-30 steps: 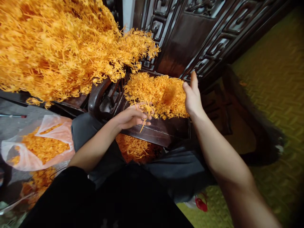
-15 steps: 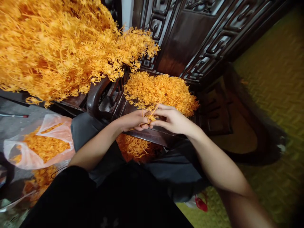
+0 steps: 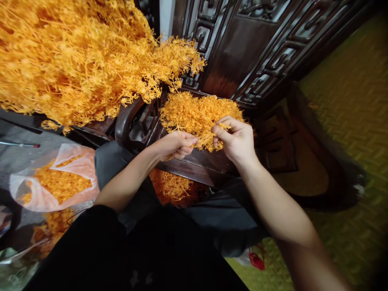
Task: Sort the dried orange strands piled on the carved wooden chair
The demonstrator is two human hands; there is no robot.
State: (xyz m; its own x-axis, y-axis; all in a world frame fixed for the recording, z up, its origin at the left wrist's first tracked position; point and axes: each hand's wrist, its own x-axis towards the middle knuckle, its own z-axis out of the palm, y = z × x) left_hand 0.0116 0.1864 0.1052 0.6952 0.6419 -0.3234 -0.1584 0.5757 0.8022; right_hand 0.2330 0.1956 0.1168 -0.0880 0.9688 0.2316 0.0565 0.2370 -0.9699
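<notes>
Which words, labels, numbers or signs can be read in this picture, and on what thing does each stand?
No text can be read anywhere. The carved dark wood furniture, the plastic bag, the green mat and the orange sprigs pinched by the left hand and the right hand bear no writing.

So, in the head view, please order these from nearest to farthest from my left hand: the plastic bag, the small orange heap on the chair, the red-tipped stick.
1. Small orange heap, just beyond the left hand and its sprig.
2. Plastic bag, lower left, on the floor.
3. Red-tipped stick, far left edge.
</notes>
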